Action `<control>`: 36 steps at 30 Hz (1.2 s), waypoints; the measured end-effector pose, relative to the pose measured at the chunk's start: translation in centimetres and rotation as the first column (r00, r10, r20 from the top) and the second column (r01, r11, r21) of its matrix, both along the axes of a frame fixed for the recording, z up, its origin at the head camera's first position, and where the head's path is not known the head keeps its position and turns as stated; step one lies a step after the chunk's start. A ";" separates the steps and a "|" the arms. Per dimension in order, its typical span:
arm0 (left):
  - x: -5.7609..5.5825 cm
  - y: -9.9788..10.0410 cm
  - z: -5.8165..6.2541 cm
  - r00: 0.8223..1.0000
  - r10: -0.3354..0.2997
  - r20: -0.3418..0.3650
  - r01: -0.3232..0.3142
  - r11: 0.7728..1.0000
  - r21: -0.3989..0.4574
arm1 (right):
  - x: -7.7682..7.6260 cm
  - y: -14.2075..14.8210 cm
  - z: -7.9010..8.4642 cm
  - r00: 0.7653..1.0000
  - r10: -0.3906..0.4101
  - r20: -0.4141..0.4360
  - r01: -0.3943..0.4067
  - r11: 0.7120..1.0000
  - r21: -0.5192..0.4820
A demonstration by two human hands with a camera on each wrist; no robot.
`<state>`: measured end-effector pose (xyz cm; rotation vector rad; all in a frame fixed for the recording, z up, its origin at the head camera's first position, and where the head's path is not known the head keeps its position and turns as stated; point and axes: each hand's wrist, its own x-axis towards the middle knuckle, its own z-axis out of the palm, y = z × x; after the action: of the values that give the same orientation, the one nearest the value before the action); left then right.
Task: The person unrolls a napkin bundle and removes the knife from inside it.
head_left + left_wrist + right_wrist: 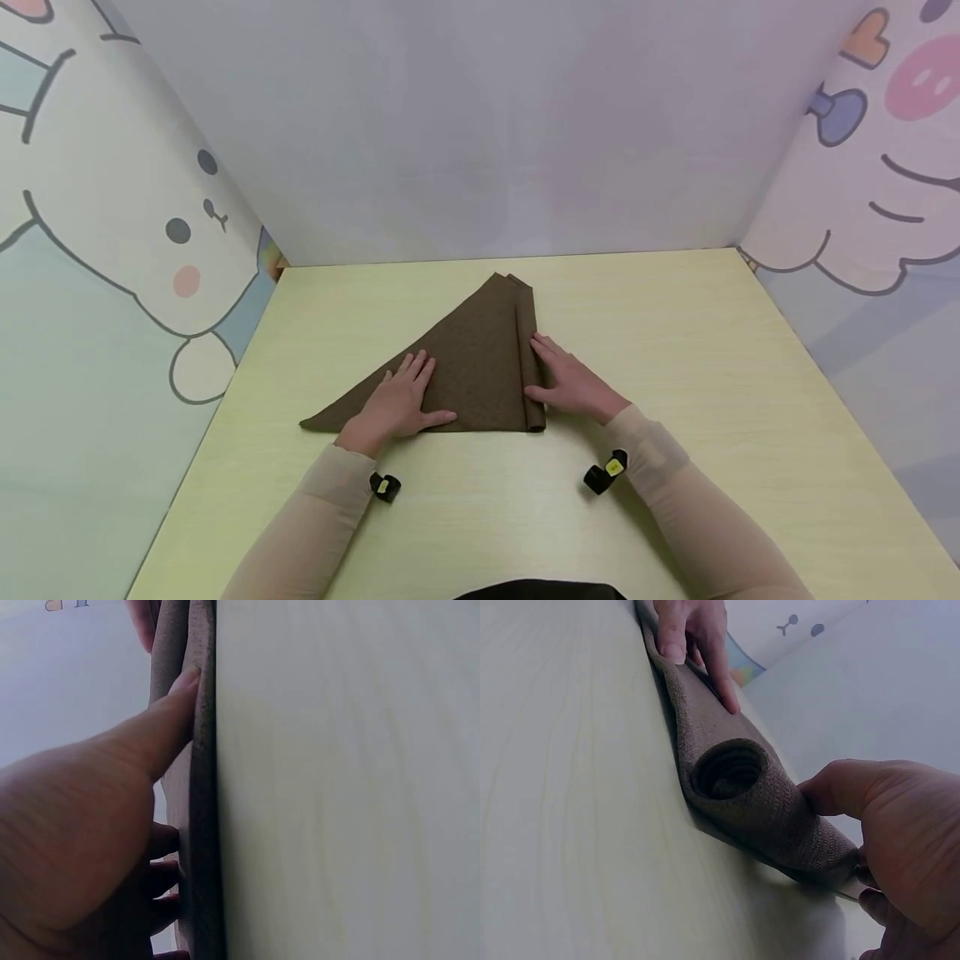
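Note:
A brown cloth (pixel 476 358) lies folded in a triangle, with its right side wound into a narrow roll (pixel 532 367). My left hand (pixel 397 404) rests palm down on the cloth, fingers spread and thumb along the near edge. In the left wrist view the thumb (pixel 169 712) presses near that edge. At the right, my right hand (pixel 573 379) holds the roll, its thumb reaching over the top and its fingers along the outer side. The right wrist view shows the roll's coiled end (pixel 731 772); the finger undersides are partly hidden there.
A pale wood-grain table (pixel 712 358) carries the cloth. Behind it stands a plain light wall (pixel 480 133), with cartoon-printed panels on both sides. Small black wrist cameras are strapped by each sleeve. A dark rounded shape (pixel 540 590) shows at the near edge.

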<state>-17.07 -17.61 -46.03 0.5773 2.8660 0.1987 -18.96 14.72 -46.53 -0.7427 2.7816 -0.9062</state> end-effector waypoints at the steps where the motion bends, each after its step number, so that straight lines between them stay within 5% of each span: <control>1: 0.0 0.0 0.0 1.000 0.001 0.001 -0.001 1.000 0.002 | 0.0 0.1 0.0 1.000 -0.001 -0.001 0.001 1.000 -0.007; 27: 0.4 -0.4 0.6 0.999 0.025 0.036 -0.025 1.000 -0.010 | 0.8 0.4 0.4 0.999 0.004 -0.041 -0.005 1.000 -0.025; 36: 0.4 1.9 0.5 0.996 0.085 0.041 -0.084 0.996 -0.022 | 1.1 -2.8 1.2 0.989 0.040 -0.144 -0.015 0.986 0.168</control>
<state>-16.69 -15.71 -45.48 0.4430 2.8511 0.1924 -17.90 11.88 -45.31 -0.8500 2.9199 -0.6274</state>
